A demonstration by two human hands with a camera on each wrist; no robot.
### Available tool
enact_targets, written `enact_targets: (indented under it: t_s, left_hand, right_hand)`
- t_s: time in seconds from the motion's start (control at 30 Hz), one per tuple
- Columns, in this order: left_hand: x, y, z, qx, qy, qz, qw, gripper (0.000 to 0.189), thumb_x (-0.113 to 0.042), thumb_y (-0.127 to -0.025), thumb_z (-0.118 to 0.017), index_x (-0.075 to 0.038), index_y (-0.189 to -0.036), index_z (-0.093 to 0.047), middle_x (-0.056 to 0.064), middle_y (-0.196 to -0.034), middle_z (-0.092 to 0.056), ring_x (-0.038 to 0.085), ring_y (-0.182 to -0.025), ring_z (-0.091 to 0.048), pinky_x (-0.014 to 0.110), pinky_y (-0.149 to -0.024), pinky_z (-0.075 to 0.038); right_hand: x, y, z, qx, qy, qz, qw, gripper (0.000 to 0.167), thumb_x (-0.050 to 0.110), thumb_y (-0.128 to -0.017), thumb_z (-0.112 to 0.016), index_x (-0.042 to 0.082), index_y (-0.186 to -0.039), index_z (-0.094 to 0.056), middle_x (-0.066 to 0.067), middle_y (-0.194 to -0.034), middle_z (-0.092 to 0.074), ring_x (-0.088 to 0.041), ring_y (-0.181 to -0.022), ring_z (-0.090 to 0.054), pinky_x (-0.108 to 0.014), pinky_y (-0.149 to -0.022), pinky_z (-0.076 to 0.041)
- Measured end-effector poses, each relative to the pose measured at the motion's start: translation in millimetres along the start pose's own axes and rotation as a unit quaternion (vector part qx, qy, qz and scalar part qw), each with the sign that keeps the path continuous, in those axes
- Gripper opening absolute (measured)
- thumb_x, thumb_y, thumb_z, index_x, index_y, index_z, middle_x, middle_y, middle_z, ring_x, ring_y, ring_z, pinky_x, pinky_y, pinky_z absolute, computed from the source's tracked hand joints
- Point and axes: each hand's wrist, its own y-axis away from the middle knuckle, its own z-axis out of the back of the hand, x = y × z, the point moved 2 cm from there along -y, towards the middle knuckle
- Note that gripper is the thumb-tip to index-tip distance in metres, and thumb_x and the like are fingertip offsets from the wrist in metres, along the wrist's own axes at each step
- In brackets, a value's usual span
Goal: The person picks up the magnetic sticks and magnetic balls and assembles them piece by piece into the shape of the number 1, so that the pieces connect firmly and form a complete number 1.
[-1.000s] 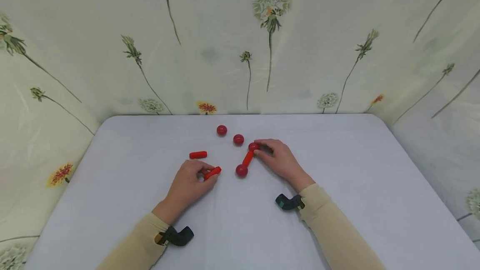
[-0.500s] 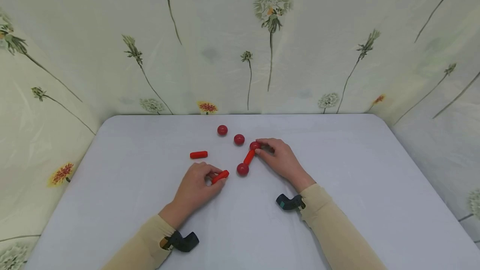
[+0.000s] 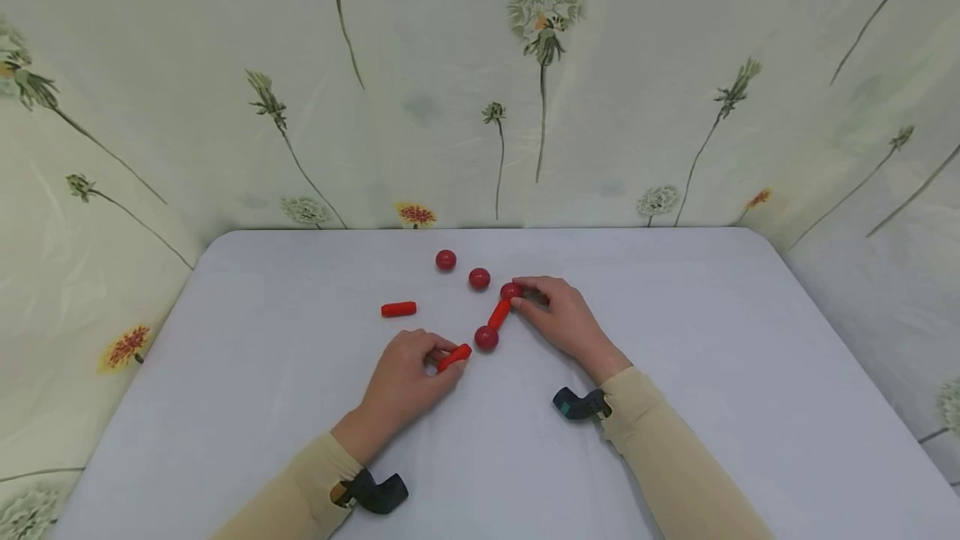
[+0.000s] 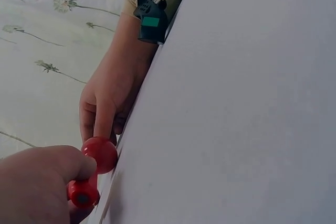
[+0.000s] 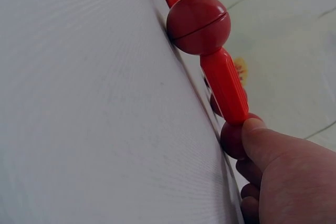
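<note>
In the head view my left hand (image 3: 408,373) pinches a short red rod (image 3: 454,357) between thumb and fingers. A dark socket shows in the rod's end (image 4: 83,194) in the left wrist view. The rod's tip points toward a dark red ball (image 3: 486,338) and is a small gap away from it. That ball is joined by a ribbed red rod (image 5: 224,85) to a second red ball (image 3: 511,292), dumbbell fashion. My right hand (image 3: 561,322) grips this far ball, thumb pressed on its side near the joint in the right wrist view.
A third, loose red rod (image 3: 398,309) lies beyond the left hand. Two loose red balls (image 3: 446,260) (image 3: 479,278) rest farther back on the white table (image 3: 675,315). Floral cloth (image 3: 420,123) hangs behind the table's back edge. Each wrist carries a black camera mount (image 3: 577,404).
My left hand has moved right and slightly nearer to me with the rod, bringing it close to the near ball. The right hand and the joined pieces have stayed nearly still.
</note>
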Motion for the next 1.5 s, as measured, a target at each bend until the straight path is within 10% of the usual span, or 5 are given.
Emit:
enact_targets:
  t_s: [1.5]
  left_hand:
    - [-15.2, -6.3, -13.2, -0.018, -0.060, 0.000, 0.9980, 0.026, -0.038, -0.083, -0.078, -0.017, -0.097, -0.073, -0.013, -0.070, -0.057, 0.010, -0.075, -0.050, 0.029, -0.066, -0.042]
  right_hand:
    - [0, 0.9, 1, 0.006, -0.006, -0.020, 0.9998, 0.041, 0.039, -0.092, -0.070, 0.023, -0.130, -0.064, 0.006, -0.123, -0.064, -0.017, -0.111, -0.057, -0.041, -0.094, -0.047]
